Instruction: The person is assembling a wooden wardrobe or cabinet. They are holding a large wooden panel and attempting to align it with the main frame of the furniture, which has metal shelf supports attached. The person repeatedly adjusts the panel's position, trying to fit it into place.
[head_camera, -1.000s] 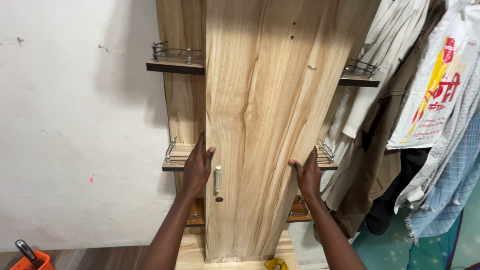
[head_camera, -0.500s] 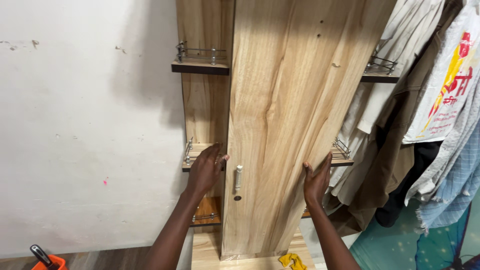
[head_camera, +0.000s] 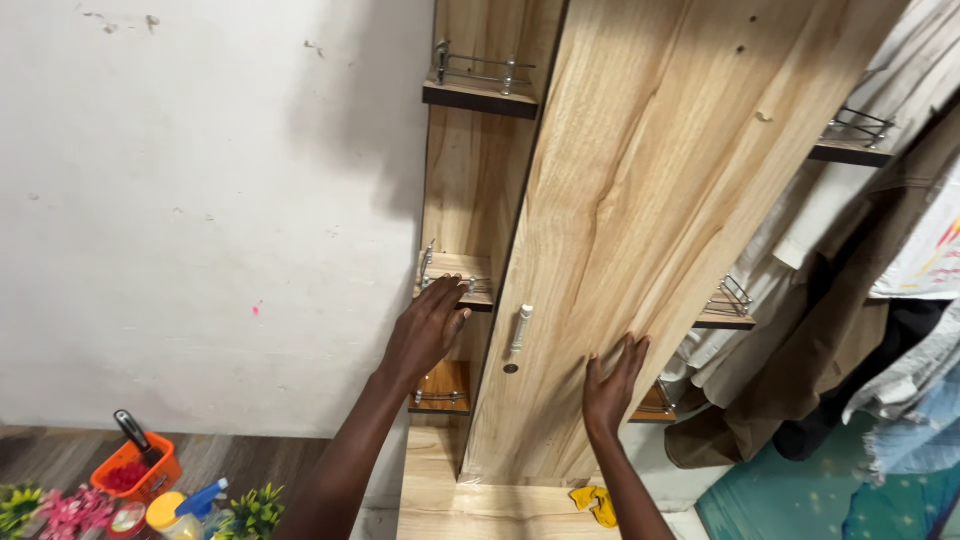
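Observation:
A tall light wood-grain cabinet door (head_camera: 640, 220) with a small silver handle (head_camera: 520, 328) stands in front of me against a white wall. My left hand (head_camera: 425, 328) rests with fingers spread at the door's left edge, by a small side shelf (head_camera: 455, 272) with a metal rail. My right hand (head_camera: 612, 385) lies flat on the lower right part of the door face. Neither hand grips anything.
Small railed shelves (head_camera: 480, 88) jut out on both sides of the cabinet. Clothes (head_camera: 880, 300) hang at the right. A yellow cloth (head_camera: 597, 502) lies on the wooden base. An orange container (head_camera: 128, 468), bottles and small plants (head_camera: 250, 510) sit at the lower left.
The view has shifted left and downward, so the cabinet sits further right in the frame. Both hands stay on the door, the right one a little lower.

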